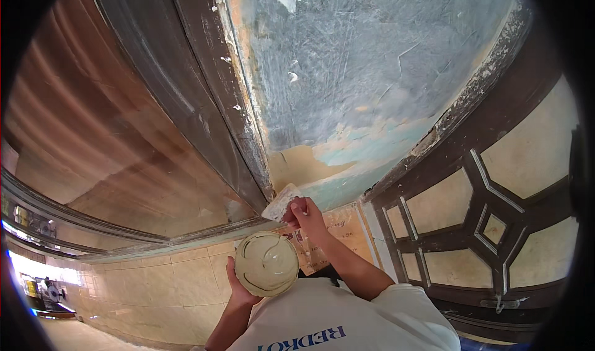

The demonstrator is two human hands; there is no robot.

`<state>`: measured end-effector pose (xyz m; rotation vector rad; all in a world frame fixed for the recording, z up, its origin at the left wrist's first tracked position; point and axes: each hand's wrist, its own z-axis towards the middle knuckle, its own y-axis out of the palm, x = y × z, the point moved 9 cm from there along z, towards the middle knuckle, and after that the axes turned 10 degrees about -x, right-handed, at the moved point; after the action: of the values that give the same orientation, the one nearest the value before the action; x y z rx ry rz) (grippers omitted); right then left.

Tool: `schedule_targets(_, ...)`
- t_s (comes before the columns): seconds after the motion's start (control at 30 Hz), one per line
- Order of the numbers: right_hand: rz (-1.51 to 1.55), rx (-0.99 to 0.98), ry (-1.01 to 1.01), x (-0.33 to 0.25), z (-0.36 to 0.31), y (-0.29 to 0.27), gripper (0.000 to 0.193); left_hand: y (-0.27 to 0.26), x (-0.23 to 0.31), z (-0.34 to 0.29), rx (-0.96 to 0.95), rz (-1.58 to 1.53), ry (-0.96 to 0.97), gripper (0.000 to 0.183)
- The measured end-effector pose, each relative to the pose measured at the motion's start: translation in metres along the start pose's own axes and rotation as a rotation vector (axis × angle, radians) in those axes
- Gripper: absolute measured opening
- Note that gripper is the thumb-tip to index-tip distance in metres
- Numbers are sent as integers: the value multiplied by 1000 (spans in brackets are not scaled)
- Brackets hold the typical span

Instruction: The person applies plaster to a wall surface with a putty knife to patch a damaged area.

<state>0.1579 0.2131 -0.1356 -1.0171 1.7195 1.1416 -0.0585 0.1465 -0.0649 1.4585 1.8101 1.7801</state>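
Right hand (304, 214) pinches a flat putty-smeared metal scraper (280, 202) against the patchy grey-blue wall (359, 72), frame centre. Left hand (238, 289) cups the round cream putty-loaded plate (267, 263) underneath, handy for reloading.

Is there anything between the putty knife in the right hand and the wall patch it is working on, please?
Nothing visible. The right hand holds the putty knife against the wall; the left hand holds the round putty plate lower, clear of it.
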Motion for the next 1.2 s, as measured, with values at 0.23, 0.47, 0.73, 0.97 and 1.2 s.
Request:
schedule_targets(0.23,295,52,-221,-101,9,45,28,-4,4,0,11,36,19,89)
schedule_targets(0.47,269,112,-122,-3,36,-8,22,-7,0,-3,10,-10,7,89)
schedule_targets(0.73,267,138,-185,-70,19,34,22,-4,1,-7,-2,9,-14,90)
schedule_targets(0.97,246,197,-237,-7,56,-10,23,-9,-5,-2,14,-14,-35,91)
schedule_targets(1.2,101,234,-48,88,36,-68,24,-23,-12,-8,63,-72,-49,91)
